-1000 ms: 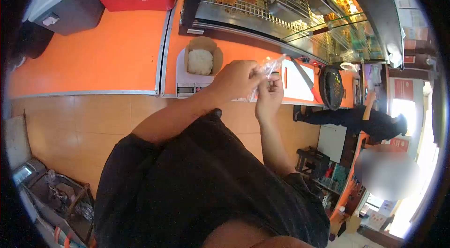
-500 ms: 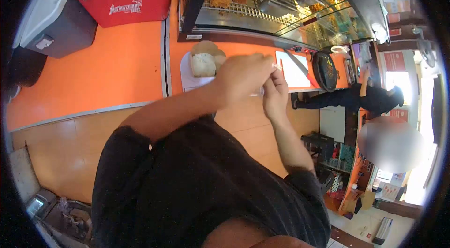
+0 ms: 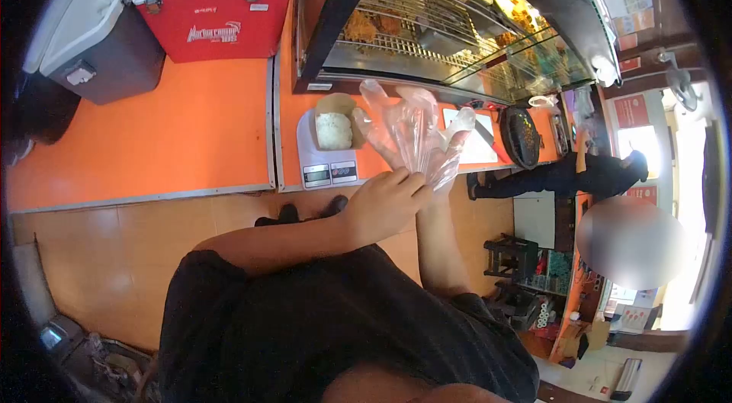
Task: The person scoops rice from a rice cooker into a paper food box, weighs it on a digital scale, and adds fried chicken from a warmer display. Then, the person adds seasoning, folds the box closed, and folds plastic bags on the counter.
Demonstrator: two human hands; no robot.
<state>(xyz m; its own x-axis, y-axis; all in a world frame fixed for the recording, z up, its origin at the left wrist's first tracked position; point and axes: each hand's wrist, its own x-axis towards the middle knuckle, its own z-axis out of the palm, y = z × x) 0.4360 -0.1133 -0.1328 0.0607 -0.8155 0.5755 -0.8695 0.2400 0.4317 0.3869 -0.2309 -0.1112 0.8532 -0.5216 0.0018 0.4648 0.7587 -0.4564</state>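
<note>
1. Running beyond both hands: orange counter [image 3: 213, 121].
2. Past the fingers: warming case [image 3: 396, 22], food on racks.
3. Further left of hands: red cooler [image 3: 221, 29].
4. Right hand [image 3: 428, 145]: inside clear plastic glove [image 3: 404, 125], fingers spread apart.
5. Left hand [image 3: 385, 206]: fingertips pinched together on glove's cuff.
6. Left of gloved fingers: kitchen scale [image 3: 329, 173].
7. On scale: open box [image 3: 329, 103] of white rice [image 3: 334, 131].

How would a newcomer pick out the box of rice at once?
From the big red cooler, follow the orange counter right, past the seam, to the pale scale with a small display. On it stands an open brown box of white rice. Unlike the flat white board farther right, it has raised cardboard flaps.
</note>
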